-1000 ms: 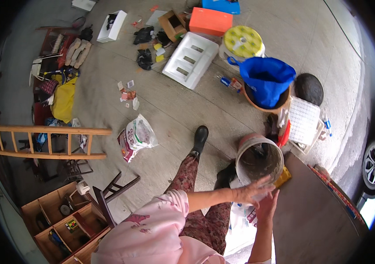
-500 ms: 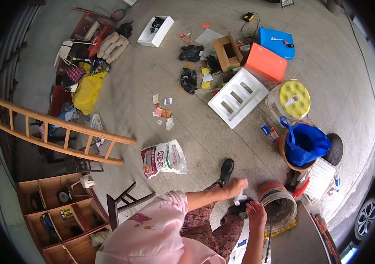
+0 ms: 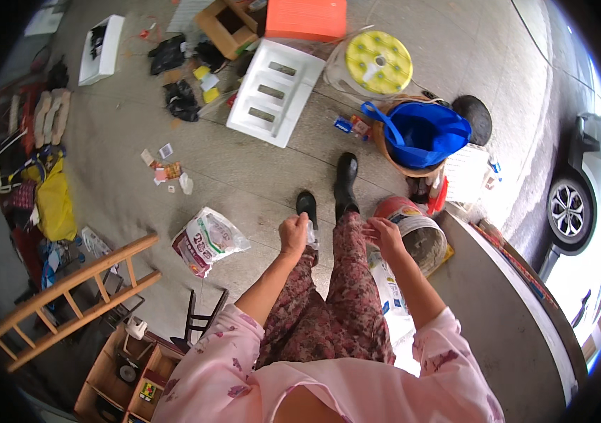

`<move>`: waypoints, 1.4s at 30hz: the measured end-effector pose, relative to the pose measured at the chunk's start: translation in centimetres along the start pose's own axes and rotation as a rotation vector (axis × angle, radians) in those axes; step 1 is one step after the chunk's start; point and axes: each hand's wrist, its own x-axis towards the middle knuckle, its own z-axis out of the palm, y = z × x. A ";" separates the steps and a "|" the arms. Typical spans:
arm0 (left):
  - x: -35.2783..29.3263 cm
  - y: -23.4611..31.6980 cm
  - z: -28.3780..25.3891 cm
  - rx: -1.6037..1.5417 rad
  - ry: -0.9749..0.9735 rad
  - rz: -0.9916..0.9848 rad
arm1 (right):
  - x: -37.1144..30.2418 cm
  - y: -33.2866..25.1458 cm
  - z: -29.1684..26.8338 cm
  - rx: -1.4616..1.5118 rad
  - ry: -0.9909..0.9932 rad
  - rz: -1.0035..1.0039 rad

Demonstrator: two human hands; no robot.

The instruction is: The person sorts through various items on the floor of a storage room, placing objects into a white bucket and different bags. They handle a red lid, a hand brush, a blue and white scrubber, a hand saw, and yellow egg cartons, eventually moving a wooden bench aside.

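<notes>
My left hand is closed in front of my left leg. It grips a small crumpled whitish piece, thin like plastic or tissue; its kind is unclear. Beside my right thigh, my right hand is raised with loosely bent fingers and nothing visible in them. Close to it, a dirty bucket lies tilted against a red bucket. Below that hand a white sack is partly hidden by my forearm. My feet wear black boots.
A white-and-maroon sack stands left, near a wooden ladder and compartmented shelf. Ahead lie a white foam tray, a yellow-topped stool and a blue bag in a basket. Right are a grey panel and a car.
My view has swung right, so the floor things sit further left. My hands have moved apart, and the left one has lifted the whitish piece away from the bucket. My legs now stand side by side.
</notes>
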 end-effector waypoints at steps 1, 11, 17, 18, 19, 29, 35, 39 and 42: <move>0.9 0.7 0.0 -0.010 -0.012 0.037 | 2.0 0.0 -0.8 0.006 0.022 -0.010; 12.1 -1.6 7.4 -0.338 -0.154 -0.186 | 19.8 -1.5 -5.4 -0.573 0.247 -0.141; 15.6 -1.2 12.2 -0.424 -0.352 -0.320 | 29.0 -1.7 -5.5 -1.053 0.399 -0.248; 15.9 -1.2 12.4 -0.425 -0.361 -0.332 | 30.3 -2.0 -5.1 -1.106 0.382 -0.260; 16.3 -1.5 12.8 -0.429 -0.366 -0.343 | 31.5 -2.9 -4.1 -1.161 0.363 -0.276; 20.0 -10.7 15.8 -0.302 -0.425 -0.433 | 44.9 -4.0 -0.9 -1.987 0.279 -0.201; 21.0 -12.6 17.0 -0.299 -0.512 -0.401 | 47.9 -3.2 -1.0 -2.001 0.300 -0.315; 21.0 -12.5 17.1 -0.319 -0.480 -0.402 | 46.0 -2.6 0.4 -1.799 0.295 -0.295; 20.6 -10.7 17.4 -0.468 -0.406 -0.438 | 43.0 -1.6 0.6 -1.537 0.302 -0.570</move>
